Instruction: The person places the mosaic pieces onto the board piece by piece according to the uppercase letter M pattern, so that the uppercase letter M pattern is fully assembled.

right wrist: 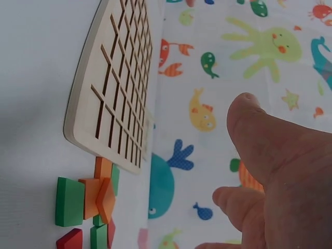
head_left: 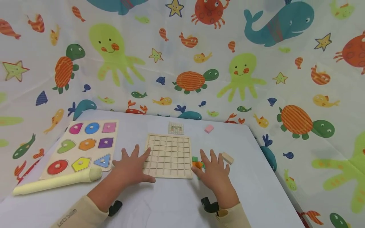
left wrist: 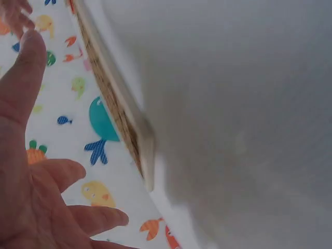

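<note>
A pale wooden grid board [head_left: 168,155] lies on the white table between my two hands; its side edge shows in the left wrist view. My left hand [head_left: 131,167] hovers by the board's left side, fingers spread, overlapping the edge in the head view. On the other side my right hand [head_left: 215,175], also with spread fingers and holding nothing, is over small coloured blocks. Those include a green block [right wrist: 70,202], an orange block [right wrist: 106,201] and a red block [right wrist: 70,239], clustered beside the board's corner and partly hidden by the hand in the head view.
At left lies a puzzle board [head_left: 82,142] of knobbed coloured shapes, with a rolled cream cloth-like tube [head_left: 60,182] in front. Behind the grid board are a small patterned card [head_left: 176,128] and a pink block [head_left: 209,128]. A plain wooden block [head_left: 227,157] lies right.
</note>
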Motion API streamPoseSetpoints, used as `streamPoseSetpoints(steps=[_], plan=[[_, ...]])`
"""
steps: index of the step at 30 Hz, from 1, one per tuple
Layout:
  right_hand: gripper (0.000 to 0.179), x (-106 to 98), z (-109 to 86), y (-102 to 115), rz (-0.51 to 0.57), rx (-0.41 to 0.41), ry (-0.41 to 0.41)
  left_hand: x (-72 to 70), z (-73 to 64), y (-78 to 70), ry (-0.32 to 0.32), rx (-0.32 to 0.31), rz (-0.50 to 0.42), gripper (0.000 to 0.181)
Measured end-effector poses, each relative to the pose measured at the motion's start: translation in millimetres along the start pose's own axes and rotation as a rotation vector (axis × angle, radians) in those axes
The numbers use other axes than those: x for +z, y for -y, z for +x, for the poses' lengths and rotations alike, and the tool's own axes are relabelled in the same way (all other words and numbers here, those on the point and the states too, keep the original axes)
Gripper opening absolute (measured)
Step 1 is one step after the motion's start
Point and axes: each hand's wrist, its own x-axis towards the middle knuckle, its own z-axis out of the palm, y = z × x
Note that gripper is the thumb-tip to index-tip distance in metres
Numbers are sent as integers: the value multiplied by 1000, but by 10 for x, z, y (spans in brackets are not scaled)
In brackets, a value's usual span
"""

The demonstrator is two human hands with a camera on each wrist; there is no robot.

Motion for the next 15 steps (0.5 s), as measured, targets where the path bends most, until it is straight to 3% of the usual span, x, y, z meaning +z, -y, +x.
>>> streamPoseSetpoints(steps=[7, 15], plan=[[81, 41, -62, -79, -2, -19, 2, 138, 5, -98, 81, -98, -133, 132], [79, -20, -129, -52, 32, -38, 14, 133, 116, -151, 97, -234, -148, 135]])
